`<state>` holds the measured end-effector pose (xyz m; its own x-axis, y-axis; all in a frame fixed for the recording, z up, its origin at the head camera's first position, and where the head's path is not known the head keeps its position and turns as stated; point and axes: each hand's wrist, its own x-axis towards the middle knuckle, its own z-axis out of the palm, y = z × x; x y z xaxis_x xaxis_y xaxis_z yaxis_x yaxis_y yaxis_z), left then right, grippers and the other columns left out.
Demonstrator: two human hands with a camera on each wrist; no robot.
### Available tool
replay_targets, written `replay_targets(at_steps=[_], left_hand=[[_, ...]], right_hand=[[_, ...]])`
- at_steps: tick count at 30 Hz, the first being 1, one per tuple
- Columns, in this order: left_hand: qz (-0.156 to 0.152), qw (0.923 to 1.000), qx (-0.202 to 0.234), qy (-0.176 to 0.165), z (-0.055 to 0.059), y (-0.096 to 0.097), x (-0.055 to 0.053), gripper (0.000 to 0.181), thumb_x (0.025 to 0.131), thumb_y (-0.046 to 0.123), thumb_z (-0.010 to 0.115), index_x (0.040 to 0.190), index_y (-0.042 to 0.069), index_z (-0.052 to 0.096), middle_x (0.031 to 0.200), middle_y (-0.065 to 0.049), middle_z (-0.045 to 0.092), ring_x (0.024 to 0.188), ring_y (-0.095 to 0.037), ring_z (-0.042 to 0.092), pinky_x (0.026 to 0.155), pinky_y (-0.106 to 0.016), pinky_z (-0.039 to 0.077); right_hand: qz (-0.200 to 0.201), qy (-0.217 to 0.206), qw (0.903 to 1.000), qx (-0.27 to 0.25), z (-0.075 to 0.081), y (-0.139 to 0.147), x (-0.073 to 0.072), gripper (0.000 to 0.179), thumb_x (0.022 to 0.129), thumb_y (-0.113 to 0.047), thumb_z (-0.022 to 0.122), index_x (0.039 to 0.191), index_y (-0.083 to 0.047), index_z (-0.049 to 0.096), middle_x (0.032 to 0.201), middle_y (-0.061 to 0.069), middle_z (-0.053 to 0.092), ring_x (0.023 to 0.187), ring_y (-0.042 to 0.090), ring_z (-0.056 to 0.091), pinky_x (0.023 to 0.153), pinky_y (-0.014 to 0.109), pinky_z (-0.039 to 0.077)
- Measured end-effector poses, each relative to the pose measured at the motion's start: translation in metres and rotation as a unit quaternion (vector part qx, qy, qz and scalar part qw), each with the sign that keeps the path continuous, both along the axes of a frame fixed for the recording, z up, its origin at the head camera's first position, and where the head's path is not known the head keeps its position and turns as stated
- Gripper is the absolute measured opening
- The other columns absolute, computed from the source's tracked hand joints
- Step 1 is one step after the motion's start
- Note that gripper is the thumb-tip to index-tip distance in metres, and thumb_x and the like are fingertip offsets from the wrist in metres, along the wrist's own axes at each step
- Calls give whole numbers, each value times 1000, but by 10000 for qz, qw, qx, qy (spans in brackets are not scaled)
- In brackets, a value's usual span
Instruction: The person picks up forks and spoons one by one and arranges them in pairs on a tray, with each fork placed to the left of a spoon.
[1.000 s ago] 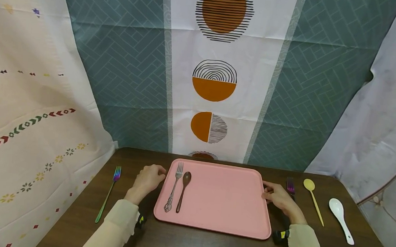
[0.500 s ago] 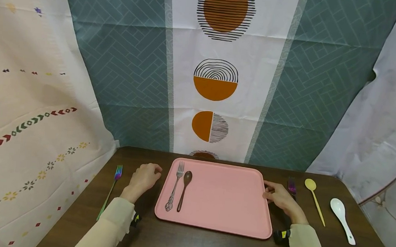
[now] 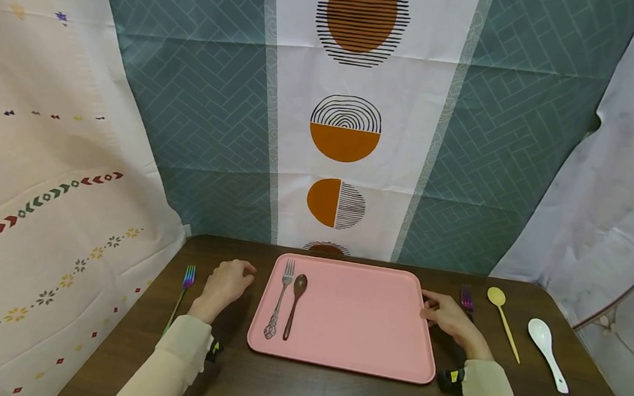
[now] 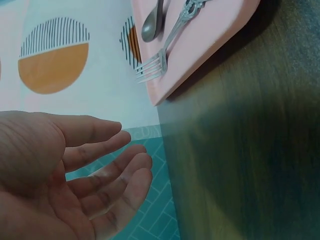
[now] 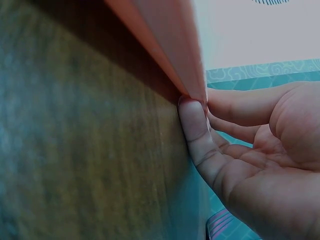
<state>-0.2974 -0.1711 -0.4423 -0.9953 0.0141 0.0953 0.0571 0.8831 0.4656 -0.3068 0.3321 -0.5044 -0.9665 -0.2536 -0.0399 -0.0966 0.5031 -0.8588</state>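
Note:
A pink rectangular tray (image 3: 357, 321) lies on the dark wooden table, carrying a silver fork (image 3: 287, 275) with an ornate handle and a dark brown spoon (image 3: 300, 284) side by side near its left edge. My right hand (image 3: 450, 318) pinches the tray's right rim between thumb and fingers, as the right wrist view shows up close. Off the tray's left side, my left hand (image 3: 224, 285) hovers with relaxed, slightly bent fingers and holds nothing. In the left wrist view the fingers (image 4: 125, 192) are spread apart from the tray's corner.
Left of my left arm lies a rainbow fork (image 3: 189, 276) with a green handle, partly behind the sleeve. Beyond my right hand are a purple fork (image 3: 466, 296), a yellow spoon (image 3: 496, 296) and a white spoon (image 3: 540, 334). Patterned curtains (image 3: 210, 119) hang behind the table.
My left hand has drawn away from the tray's left edge, moving left, and its sleeve now covers part of the rainbow fork's handle. The right hand keeps its grip on the rim.

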Motion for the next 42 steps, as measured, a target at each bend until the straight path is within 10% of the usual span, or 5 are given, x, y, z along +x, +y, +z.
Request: replay_targets(at_steps=[42], left_hand=[[129,9996,-87,-237,1,-55,8,28,101,14,62,124,1,73,124,-26,69,83,-31,64,70,-51,52]], right_hand=[[-30,-53,10000,5,3,-1,1,60,99,4,61,150,20,34,99,17,58,86,25,62,72,36,59]])
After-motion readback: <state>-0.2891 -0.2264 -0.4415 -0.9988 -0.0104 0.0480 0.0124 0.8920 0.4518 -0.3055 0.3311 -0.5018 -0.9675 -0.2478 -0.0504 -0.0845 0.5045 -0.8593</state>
